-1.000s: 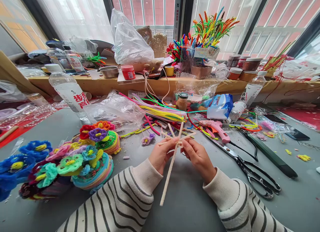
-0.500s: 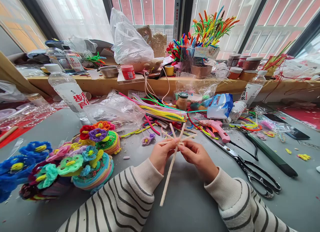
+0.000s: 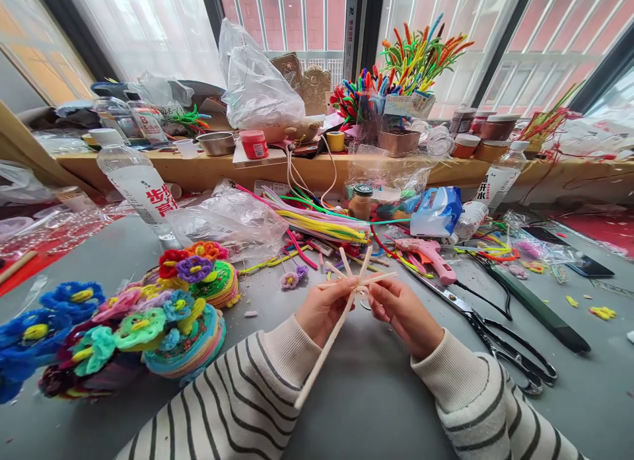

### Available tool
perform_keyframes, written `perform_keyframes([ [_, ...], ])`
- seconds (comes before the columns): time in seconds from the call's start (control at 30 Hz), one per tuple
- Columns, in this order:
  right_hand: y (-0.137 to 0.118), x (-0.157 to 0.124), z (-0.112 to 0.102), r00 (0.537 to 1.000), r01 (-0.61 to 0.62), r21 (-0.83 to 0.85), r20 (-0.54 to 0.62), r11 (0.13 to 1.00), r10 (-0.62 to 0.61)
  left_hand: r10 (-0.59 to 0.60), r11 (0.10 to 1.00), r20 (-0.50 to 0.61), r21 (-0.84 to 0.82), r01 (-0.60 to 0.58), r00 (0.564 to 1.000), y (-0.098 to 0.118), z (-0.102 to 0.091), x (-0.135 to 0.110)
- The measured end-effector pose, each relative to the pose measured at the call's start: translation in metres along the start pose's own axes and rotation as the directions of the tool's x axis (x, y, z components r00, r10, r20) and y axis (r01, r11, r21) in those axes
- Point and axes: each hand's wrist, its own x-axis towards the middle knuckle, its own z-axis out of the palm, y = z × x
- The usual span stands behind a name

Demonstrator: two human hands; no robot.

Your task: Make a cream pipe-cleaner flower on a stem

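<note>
Several cream pipe cleaners (image 3: 324,346) cross at one point, their short ends fanning out like spokes and one long end slanting down toward my left sleeve. My left hand (image 3: 324,309) is closed, with thumb and fingers pinching the crossing. Just to its right, my right hand (image 3: 407,314) is closed too, its fingertips pinching a cream strand beside the crossing. What lies behind the right fingers is partly hidden. Both hands are held above the grey table (image 3: 366,407).
Colourful pipe-cleaner flowers (image 3: 139,321) stand at left. To the right lie large scissors (image 3: 485,328), a pink glue gun (image 3: 430,256) and a dark green bar (image 3: 539,308). Beyond the hands are bundled pipe cleaners (image 3: 321,222), a small jar (image 3: 361,202) and a water bottle (image 3: 136,182).
The long end of the pipe cleaner has swung left toward my left sleeve. My right hand has shifted slightly right, and the crossing has tilted a little to the right.
</note>
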Motion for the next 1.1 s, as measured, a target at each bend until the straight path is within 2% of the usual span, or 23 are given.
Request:
perform_keyframes([
  [0.07, -0.0037, 0.0004, -0.0039, 0.992, 0.080, 0.024, -0.097, 0.996, -0.078, -0.048, 0.999, -0.035, -0.009, 0.048, 0.998, 0.0001, 0.0001, -0.0006],
  [0.17, -0.0058, 0.0009, -0.0054, 0.977, 0.163, 0.041, -0.148, 0.986, -0.155, -0.112, 0.993, -0.043, -0.047, 0.110, 0.993, 0.0009, -0.0001, -0.0007],
  [0.3, -0.0041, 0.0010, -0.0041, 0.963, 0.196, -0.040, -0.179, 0.980, -0.200, -0.168, 0.984, -0.037, -0.066, 0.165, 0.985, 0.0020, -0.0017, 0.0003],
  [0.43, -0.0041, 0.0015, -0.0046, 0.955, 0.205, -0.058, -0.208, 0.977, -0.213, -0.136, 0.989, -0.003, -0.050, 0.136, 0.991, 0.0022, -0.0026, -0.0001],
  [0.53, -0.0043, 0.0021, -0.0056, 0.967, 0.172, 0.027, -0.197, 0.985, -0.164, -0.117, 0.993, -0.016, -0.025, 0.117, 0.993, 0.0017, -0.0028, -0.0007],
  [0.7, -0.0027, 0.0011, -0.0072, 0.987, 0.134, 0.131, -0.110, 0.982, -0.120, -0.140, 0.990, -0.019, -0.007, 0.140, 0.990, 0.0010, -0.0029, -0.0006],
  [1.1, -0.0064, 0.0013, -0.0042, 0.981, 0.179, 0.179, -0.109, 0.967, -0.161, -0.137, 0.987, -0.009, 0.090, 0.137, 0.991, 0.0004, 0.0008, -0.0030],
])
